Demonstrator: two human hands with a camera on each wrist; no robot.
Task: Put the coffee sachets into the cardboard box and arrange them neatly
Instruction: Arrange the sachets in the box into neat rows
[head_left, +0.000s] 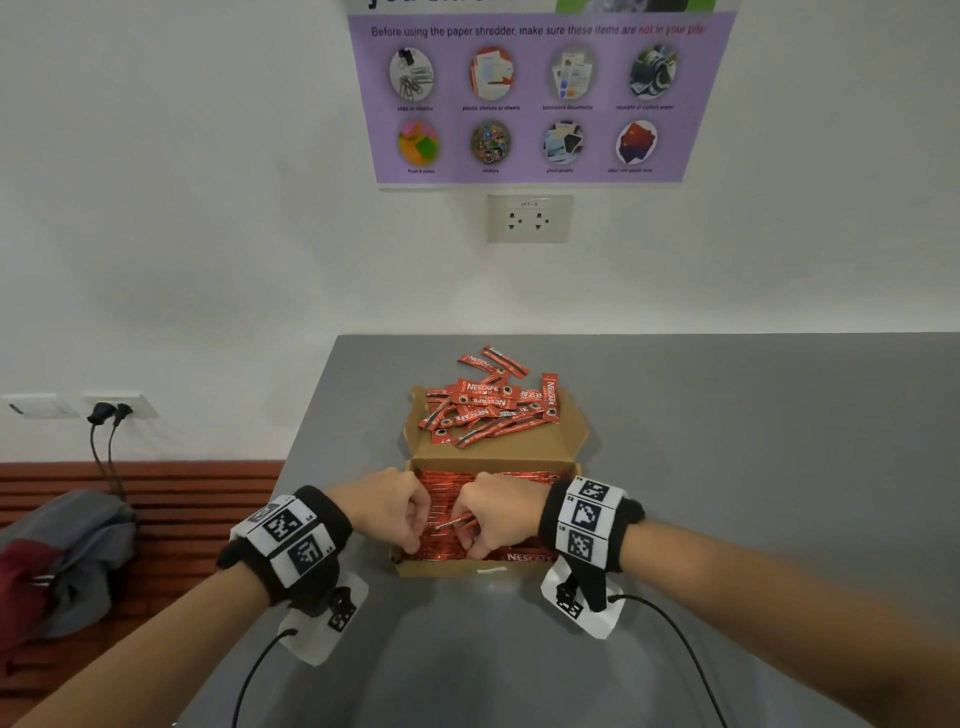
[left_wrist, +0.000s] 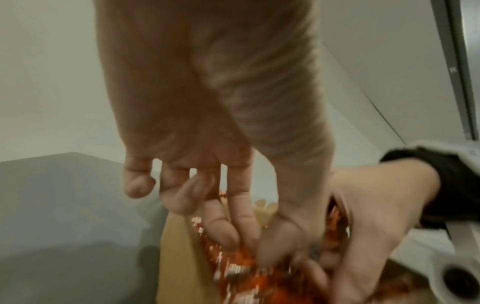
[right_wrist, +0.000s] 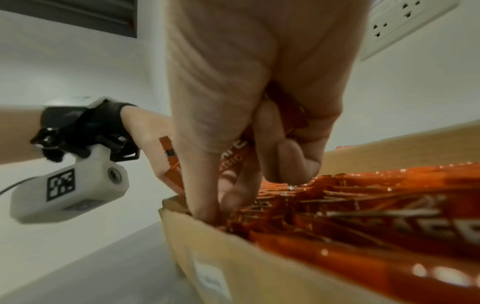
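An open cardboard box (head_left: 452, 570) stands on the grey table, packed with red coffee sachets (head_left: 441, 493) on edge. More loose sachets (head_left: 488, 405) lie heaped on its folded-back lid (head_left: 519, 447). Both hands are inside the box near its front left. My right hand (head_left: 475, 540) grips a sachet (head_left: 457, 522), which the right wrist view shows as a red sachet (right_wrist: 233, 152) in the curled fingers while the right hand (right_wrist: 215, 205) digs in beside the box wall (right_wrist: 259, 273). My left hand (left_wrist: 249, 246) pinches into the packed sachets (left_wrist: 233, 267); the picture is blurred.
The grey table (head_left: 727, 467) stretches to the right and toward me; its left edge runs just left of the box. A wooden bench with a grey and maroon bag (head_left: 62, 561) sits lower left. Plugs and cables (head_left: 109, 415) hang on the wall.
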